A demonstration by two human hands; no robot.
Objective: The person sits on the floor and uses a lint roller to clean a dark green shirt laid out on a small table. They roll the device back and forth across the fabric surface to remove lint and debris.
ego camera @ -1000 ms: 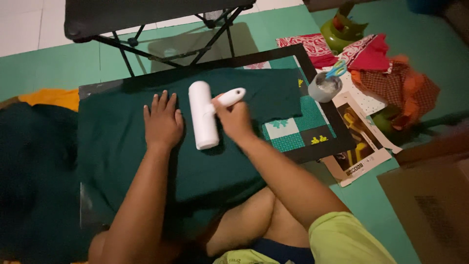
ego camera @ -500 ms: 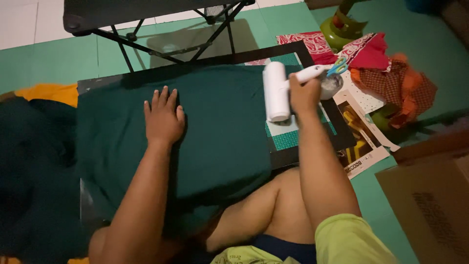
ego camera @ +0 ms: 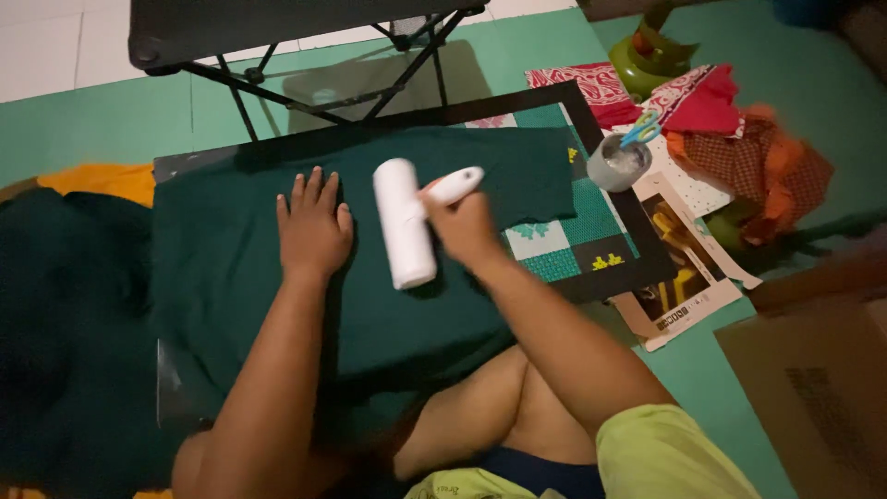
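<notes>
A dark green cloth (ego camera: pixel 231 277) lies spread over a black-framed patterned board (ego camera: pixel 591 231) on the floor. My left hand (ego camera: pixel 312 229) rests flat on the cloth, fingers apart, pressing it down. My right hand (ego camera: pixel 465 228) grips the white handle of a lint roller (ego camera: pixel 404 222), whose white cylinder lies on the cloth just right of my left hand. My knees show below the cloth's near edge.
A black folding chair (ego camera: pixel 277 37) stands beyond the board. At right are a roll of tape (ego camera: pixel 617 164) with blue scissors (ego camera: pixel 640 127), red and orange fabrics (ego camera: pixel 739 139), a printed paper (ego camera: pixel 684 268) and a cardboard box (ego camera: pixel 813 388). Yellow cloth (ego camera: pixel 92 180) lies at left.
My right hand has drawn the lint roller from the cloth's right edge back toward the middle, next to my left hand. My left hand has stayed flat on the cloth.
</notes>
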